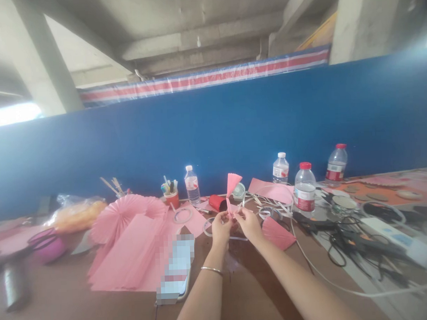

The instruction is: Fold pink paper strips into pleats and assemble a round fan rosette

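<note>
Between my two hands stands a folded pink paper fan (233, 183), upright, with its pleats spread at the top and a narrow pinched middle. My left hand (220, 229) is closed on the lower end of this paper. My right hand (250, 228) meets it there, its fingers pinched at the same end. A small white piece sticks up by the right fingertips; what it is I cannot make out. Another pleated pink paper (277, 233) lies just right of my right hand. Behind the fan sits a small white electric fan (239, 192).
Left are stacked pink papers (129, 256), a large pleated rosette (120, 217) and a phone (177, 268). Along the blue wall (205, 127) stand a pen cup (171, 199) and several bottles (305, 189). A red cup (217, 203) lies tipped. Tangled cables (346, 248) lie right.
</note>
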{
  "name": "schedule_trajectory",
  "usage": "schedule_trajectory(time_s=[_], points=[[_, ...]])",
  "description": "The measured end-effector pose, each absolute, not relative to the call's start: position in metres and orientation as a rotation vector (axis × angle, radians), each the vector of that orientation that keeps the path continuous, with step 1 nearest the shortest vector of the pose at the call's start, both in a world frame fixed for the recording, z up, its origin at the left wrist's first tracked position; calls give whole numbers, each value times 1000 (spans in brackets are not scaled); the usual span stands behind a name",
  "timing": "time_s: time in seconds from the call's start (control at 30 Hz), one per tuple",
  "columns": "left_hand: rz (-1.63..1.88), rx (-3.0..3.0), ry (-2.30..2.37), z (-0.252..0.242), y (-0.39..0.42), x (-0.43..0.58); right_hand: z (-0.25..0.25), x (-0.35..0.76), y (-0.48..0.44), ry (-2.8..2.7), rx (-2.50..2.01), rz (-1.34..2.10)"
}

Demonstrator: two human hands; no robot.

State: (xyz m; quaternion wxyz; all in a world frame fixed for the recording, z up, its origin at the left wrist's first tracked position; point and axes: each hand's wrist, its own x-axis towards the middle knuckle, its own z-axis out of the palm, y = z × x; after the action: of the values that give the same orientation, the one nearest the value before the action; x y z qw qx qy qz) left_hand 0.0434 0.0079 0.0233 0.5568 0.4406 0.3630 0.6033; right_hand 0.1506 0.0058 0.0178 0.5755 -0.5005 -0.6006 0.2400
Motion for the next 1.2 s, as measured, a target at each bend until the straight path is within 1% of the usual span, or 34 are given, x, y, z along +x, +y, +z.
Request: schedule_trajectory(time_s=[0.2,0.4,0.7,1.07,1.2], points=[[1297,1092,799,26,5,46,15,154,11,-1375,-1140,388],[1227,1101,793,18,10,47,14,158,14,-1435,-1123,323],[1186,1084,708,16,9,46,12,161,17,-1439,-1094,244],[1158,1066,687,21,6,46,4,161,19,-1434,-1126,236],[1176,1059,699,23,5,46,3,162,19,-1451,-1143,139]])
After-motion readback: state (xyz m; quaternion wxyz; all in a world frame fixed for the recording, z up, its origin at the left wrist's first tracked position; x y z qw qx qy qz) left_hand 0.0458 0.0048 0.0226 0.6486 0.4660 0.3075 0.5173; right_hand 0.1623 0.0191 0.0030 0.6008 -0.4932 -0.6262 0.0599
